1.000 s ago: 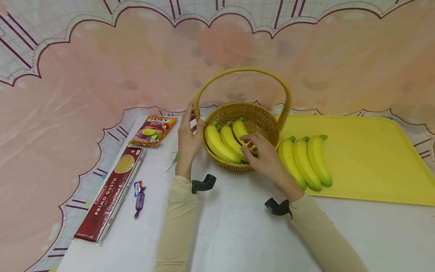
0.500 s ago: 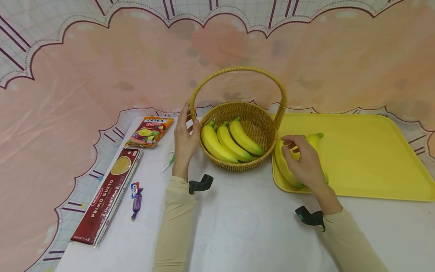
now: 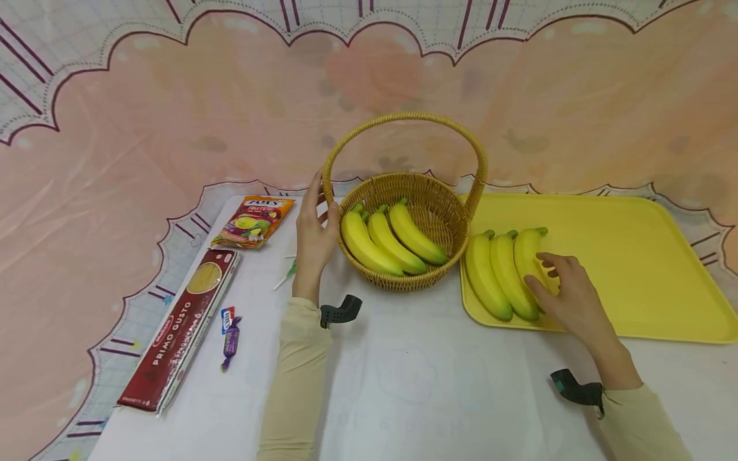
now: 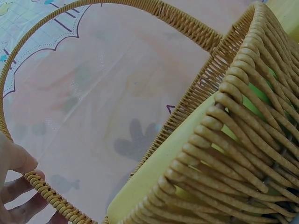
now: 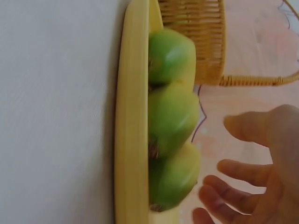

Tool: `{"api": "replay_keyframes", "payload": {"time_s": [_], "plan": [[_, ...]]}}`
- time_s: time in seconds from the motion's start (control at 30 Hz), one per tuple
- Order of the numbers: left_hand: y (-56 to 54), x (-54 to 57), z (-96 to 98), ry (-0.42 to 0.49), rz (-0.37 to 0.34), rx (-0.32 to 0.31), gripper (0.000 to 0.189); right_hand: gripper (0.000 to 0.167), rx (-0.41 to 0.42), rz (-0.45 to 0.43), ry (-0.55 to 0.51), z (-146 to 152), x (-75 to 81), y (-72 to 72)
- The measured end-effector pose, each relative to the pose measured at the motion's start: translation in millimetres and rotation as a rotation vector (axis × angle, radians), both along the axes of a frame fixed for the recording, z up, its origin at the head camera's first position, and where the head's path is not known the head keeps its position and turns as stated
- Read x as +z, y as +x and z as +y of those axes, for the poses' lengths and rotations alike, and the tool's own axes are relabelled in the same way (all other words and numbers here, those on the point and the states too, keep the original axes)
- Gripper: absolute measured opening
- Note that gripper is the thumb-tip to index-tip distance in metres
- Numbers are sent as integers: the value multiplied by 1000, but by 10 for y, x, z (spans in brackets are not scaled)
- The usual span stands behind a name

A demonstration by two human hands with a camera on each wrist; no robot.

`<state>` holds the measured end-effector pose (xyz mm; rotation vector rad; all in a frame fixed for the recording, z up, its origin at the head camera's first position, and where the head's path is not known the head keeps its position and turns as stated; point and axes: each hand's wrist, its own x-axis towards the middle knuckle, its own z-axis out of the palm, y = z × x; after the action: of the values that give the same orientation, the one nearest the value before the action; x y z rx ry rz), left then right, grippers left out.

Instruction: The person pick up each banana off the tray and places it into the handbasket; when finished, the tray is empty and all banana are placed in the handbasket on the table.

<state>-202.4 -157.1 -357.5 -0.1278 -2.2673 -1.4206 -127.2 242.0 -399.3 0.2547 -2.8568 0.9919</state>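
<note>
A wicker basket (image 3: 398, 282) with a tall arched handle (image 3: 406, 117) stands mid-table, with three bananas (image 3: 408, 234) lying side by side in it. My left hand (image 3: 316, 240) holds the left foot of the handle; the left wrist view shows thumb and fingers (image 4: 21, 158) on either side of it. Three more bananas (image 3: 503, 275) lie on the left end of a yellow tray (image 3: 634, 269). Over the rightmost of these hovers my right hand (image 3: 576, 298), fingers spread and loosely bent. In the right wrist view its fingers (image 5: 245, 172) stand apart from the green banana tips (image 5: 173, 179).
To the left lie an orange candy bag (image 3: 254, 223), a dark red spaghetti pack (image 3: 181, 330), a purple-wrapped candy (image 3: 230, 342) and a small red-and-blue wrapped sweet (image 3: 227, 319). A green-and-white lollipop (image 3: 286, 274) is partly behind the left wrist. A printed cloth backdrop (image 3: 369, 77) rises behind.
My right hand has let go of the third banana in the basket, then moved right across the tray to above the rightmost banana there. The left hand has stayed at the handle.
</note>
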Motion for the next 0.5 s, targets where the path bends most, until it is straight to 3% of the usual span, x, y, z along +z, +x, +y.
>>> {"api": "replay_keyframes", "payload": {"time_s": [0.27, 0.5], "plan": [[3, 25, 1, -12, -1, -2, 58, 67, 32, -142, 44, 104, -32, 24], [17, 16, -14, -7, -5, -8, 58, 65, 1, -203, 65, 170, -82, 36]]}}
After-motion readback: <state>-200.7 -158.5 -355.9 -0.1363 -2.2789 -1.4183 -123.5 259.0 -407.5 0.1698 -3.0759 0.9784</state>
